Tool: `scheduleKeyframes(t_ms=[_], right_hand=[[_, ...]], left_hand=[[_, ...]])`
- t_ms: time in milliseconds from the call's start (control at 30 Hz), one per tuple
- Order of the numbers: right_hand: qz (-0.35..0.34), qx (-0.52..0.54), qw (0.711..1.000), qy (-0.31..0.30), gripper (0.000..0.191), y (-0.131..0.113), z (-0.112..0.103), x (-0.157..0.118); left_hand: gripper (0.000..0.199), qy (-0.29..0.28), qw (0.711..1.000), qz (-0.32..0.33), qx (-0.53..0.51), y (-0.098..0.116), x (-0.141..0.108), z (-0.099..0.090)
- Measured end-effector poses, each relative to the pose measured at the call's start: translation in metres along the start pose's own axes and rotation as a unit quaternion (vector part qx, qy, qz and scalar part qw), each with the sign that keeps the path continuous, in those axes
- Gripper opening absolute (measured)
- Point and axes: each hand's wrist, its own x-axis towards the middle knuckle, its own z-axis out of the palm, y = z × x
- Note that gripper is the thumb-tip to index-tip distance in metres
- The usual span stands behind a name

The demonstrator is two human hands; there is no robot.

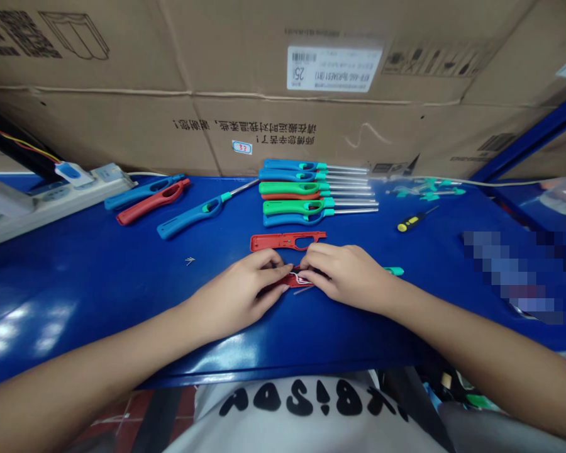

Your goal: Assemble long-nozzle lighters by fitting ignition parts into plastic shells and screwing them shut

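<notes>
Near the front middle of the blue table, my left hand (pixel 249 286) has its fingers closed on the left part of a red lighter shell (pixel 294 281). My right hand (pixel 342 274) pinches at the same shell from the right, where white wires (pixel 302 277) lie across it. The fingers cover much of the shell. Just behind them rests another red shell half (pixel 268 241), its inner side up. A thin metal piece (pixel 304 290) lies in front of the held shell. Part of a teal piece (pixel 394 271) shows beyond my right hand.
Several blue, green and red lighters (pixel 292 189) lie stacked behind the hands. Left are a blue lighter (pixel 186 220) and red and blue handles (pixel 151 204). A yellow-black screwdriver (pixel 412 221), teal parts (pixel 427 189), small pins (pixel 190 260) and a power strip (pixel 94 192) lie around. Cardboard (pixel 141 132) stands behind.
</notes>
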Motion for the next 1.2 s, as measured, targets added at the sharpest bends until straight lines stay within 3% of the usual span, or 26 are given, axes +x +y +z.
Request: scheduleKeyframes(t_ms=[267,433,700,967,1200], right_hand=[[-0.051,-0.102,0.993,0.011,0.024,0.000,0.003,-0.002],[-0.074,-0.122,0.990,-0.001,0.020,0.000,0.002,-0.003],[-0.054,-0.107,0.993,-0.009,0.020,-0.001,-0.003,-0.004],[-0.131,-0.147,0.980,-0.032,0.021,0.000,-0.004,-0.001],[-0.103,-0.100,0.989,0.045,0.024,0.004,-0.007,-0.006]], left_hand=[[0.026,0.038,0.999,0.005,-0.004,-0.002,-0.001,0.001],[0.024,0.024,0.999,0.011,0.028,-0.001,-0.001,0.004],[0.027,-0.009,0.990,0.026,0.138,0.004,-0.003,-0.005],[0.022,0.014,0.998,0.028,0.063,-0.001,-0.002,-0.004],[0.027,0.022,0.997,0.023,0.068,-0.002,-0.004,-0.004]])
